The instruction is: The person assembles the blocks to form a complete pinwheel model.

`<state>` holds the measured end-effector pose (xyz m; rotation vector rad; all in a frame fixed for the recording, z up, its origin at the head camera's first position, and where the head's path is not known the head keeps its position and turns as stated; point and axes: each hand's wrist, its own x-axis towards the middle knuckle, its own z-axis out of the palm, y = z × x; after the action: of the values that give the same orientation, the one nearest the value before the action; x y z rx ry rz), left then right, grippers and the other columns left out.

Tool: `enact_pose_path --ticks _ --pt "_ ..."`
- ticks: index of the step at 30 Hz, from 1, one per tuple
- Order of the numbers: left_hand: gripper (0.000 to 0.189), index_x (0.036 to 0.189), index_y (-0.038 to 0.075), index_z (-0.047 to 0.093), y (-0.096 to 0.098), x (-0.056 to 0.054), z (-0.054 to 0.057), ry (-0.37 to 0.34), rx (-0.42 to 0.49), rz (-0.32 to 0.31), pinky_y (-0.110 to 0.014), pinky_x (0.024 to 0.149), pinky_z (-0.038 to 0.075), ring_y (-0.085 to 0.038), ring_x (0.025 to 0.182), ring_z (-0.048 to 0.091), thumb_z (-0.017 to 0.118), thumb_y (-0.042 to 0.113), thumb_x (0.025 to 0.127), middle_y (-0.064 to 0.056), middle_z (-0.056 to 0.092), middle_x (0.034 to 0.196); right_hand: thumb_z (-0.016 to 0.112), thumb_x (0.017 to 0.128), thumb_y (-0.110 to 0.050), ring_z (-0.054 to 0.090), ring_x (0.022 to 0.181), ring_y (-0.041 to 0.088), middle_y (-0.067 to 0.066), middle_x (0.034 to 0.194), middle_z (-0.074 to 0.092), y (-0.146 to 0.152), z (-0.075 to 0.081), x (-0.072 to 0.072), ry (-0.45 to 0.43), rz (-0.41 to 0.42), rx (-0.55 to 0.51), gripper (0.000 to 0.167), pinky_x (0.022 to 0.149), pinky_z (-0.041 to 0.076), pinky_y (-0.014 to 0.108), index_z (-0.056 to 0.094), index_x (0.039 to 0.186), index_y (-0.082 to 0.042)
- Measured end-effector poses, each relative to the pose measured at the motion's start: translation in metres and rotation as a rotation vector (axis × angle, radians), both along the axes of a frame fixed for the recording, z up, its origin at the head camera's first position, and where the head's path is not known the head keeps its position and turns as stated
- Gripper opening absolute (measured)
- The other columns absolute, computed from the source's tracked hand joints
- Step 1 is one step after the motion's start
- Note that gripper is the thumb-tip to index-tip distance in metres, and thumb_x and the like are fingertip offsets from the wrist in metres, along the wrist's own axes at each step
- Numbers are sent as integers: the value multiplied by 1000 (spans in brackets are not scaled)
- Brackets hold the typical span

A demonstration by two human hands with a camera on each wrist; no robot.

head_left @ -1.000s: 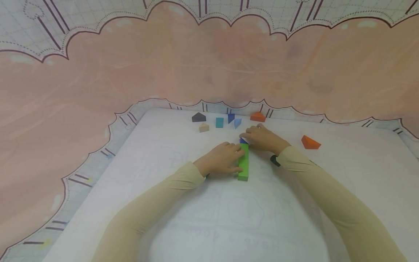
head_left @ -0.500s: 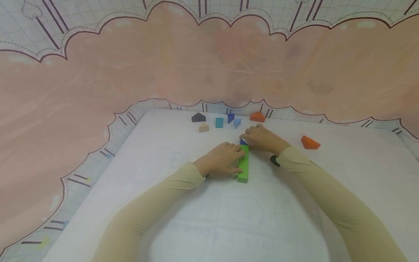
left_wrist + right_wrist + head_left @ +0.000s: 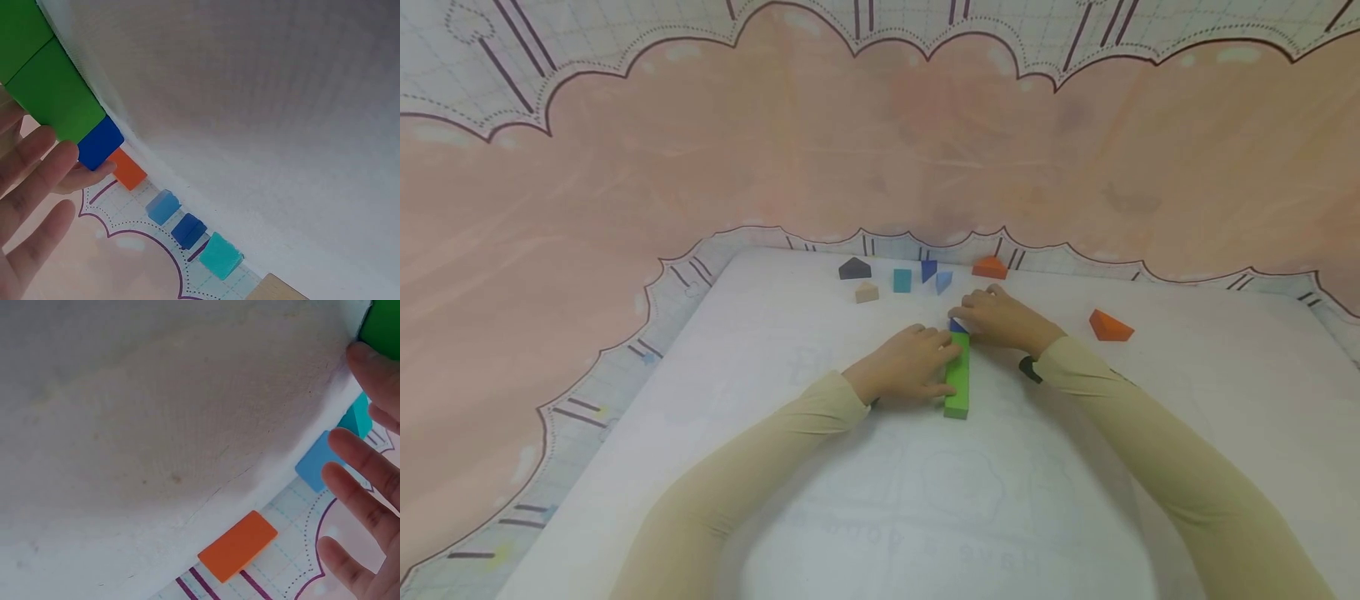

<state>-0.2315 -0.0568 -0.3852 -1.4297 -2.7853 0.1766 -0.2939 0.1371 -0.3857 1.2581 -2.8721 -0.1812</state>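
Observation:
Two green blocks (image 3: 59, 94) lie end to end, forming a long bar with a visible seam in the left wrist view. A small blue triangular block (image 3: 958, 326) sits against the bar's far end. My left hand (image 3: 913, 364) reaches in from the left, thumb and forefinger spread along the green bar, touching it; its other fingers (image 3: 37, 181) are extended. At the far end, my right hand (image 3: 1007, 319) pinches the blue block between forefinger and thumb and partly covers it. The remaining right-hand fingers (image 3: 362, 494) are spread.
Behind the hands are a dark grey block (image 3: 855, 269), a wooden block (image 3: 867, 292), a teal block (image 3: 902, 281), a dark blue wedge (image 3: 928, 271), a light blue wedge (image 3: 943, 282) and an orange block (image 3: 989, 267). Another orange block (image 3: 1110, 326) lies right on the white table (image 3: 760, 350).
The green bar has slid slightly toward me since a second ago, with the blue block following at its far end. Both hands stay nearly in place.

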Motion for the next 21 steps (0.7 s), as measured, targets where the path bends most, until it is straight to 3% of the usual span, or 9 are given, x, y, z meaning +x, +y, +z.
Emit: enact_pose_path --ticks 7,21 --pt "57 129 15 49 0 0 1 -33 -1 13 -37 104 40 -19 116 53 51 56 89 -5 53 126 68 86 -21 57 114 32 13 120 63 0 2 1 -3 6 -14 43 100 41 56 57 127 -12" --pt "57 130 15 48 0 -1 -1 -23 0 10 -37 103 40 -18 116 53 50 56 90 -5 53 127 70 85 -21 58 111 32 13 118 63 -1 2 0 8 27 -7 42 98 42 55 59 124 -12"
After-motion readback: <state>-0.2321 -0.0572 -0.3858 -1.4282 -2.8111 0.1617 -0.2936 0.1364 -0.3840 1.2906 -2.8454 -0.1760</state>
